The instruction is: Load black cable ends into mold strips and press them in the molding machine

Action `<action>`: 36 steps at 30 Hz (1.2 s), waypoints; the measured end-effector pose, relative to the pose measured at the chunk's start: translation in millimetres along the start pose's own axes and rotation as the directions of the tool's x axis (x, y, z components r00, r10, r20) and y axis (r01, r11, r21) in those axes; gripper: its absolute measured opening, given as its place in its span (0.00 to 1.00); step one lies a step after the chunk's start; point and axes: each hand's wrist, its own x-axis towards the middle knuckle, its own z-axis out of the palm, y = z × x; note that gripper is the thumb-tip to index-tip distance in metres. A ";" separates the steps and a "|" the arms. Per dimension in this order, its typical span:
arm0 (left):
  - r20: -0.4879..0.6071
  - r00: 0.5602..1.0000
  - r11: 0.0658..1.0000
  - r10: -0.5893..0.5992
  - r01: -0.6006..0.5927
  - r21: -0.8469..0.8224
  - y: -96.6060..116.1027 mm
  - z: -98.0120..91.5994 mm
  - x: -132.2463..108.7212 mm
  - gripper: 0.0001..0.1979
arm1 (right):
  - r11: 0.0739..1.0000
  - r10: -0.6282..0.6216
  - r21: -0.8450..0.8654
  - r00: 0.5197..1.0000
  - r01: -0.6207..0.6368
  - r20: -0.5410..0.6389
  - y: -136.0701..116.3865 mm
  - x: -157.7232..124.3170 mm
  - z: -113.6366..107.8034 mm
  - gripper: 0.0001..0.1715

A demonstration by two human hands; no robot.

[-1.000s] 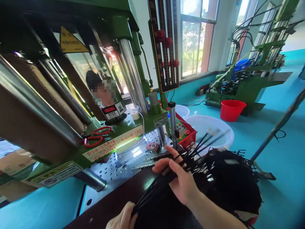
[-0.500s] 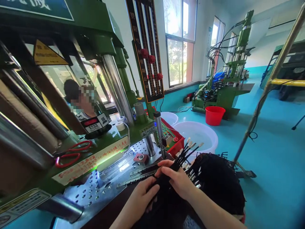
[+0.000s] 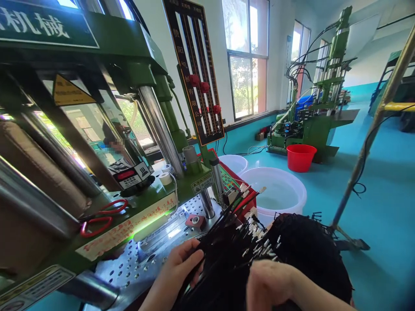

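At the lower middle, my left hand [image 3: 184, 261] curls its thumb and fingers around some strands of thin black cables [image 3: 223, 246] with metal ends. Those cables spread away up and to the right in a loose bundle. Bent sharply downward, my right hand [image 3: 267, 280] is over the near side of the cable heap; its fingers are blurred and mostly hidden. Many silvery connector ends [image 3: 256, 229] stick out just beyond it. A larger black pile of cables [image 3: 308, 250] lies right of my right hand.
A green press [image 3: 129, 52] with steel columns stands at left. Red-handled scissors [image 3: 103, 216] lie on its ledge above a perforated metal plate [image 3: 126, 263]. Beyond the cables are a red control box [image 3: 249, 205] and white tubs [image 3: 279, 172]. A metal pole [image 3: 363, 151] rises at right.
My right hand has let go of the upright cable bunch and come down toward me. Those cables now lean lower and spread out. My left hand has shifted slightly left, and the view has turned slightly.
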 end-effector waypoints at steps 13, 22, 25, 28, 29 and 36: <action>0.006 0.996 0.985 0.092 -0.092 0.148 -21.4 10.0 -0.8 0.17 | 0.650 -0.484 0.078 0.491 0.756 -0.725 -39.0 21.2 16.9 0.07; -0.112 0.979 0.960 0.170 -0.139 0.243 -32.7 24.7 -9.8 0.18 | 0.657 -0.526 0.230 0.655 0.718 -0.543 -49.6 7.4 7.0 0.17; -0.145 0.971 0.956 0.189 -0.147 0.256 -34.9 32.4 -12.3 0.19 | 0.648 -0.492 0.177 0.585 0.741 -0.645 -55.1 5.6 4.1 0.10; -0.160 0.971 0.964 0.179 -0.140 0.226 -36.4 33.1 -11.2 0.20 | 0.677 -0.524 0.120 0.589 0.727 -0.615 -58.0 1.7 2.8 0.12; -0.154 0.974 0.969 0.165 -0.131 0.210 -36.4 31.9 -10.5 0.20 | 0.690 -0.538 0.110 0.608 0.716 -0.584 -58.2 0.2 2.6 0.13; -0.099 0.989 0.985 0.106 -0.091 0.145 -33.8 25.2 -8.8 0.20 | 0.686 -0.500 0.052 0.522 0.726 -0.691 -56.2 -3.6 -0.8 0.10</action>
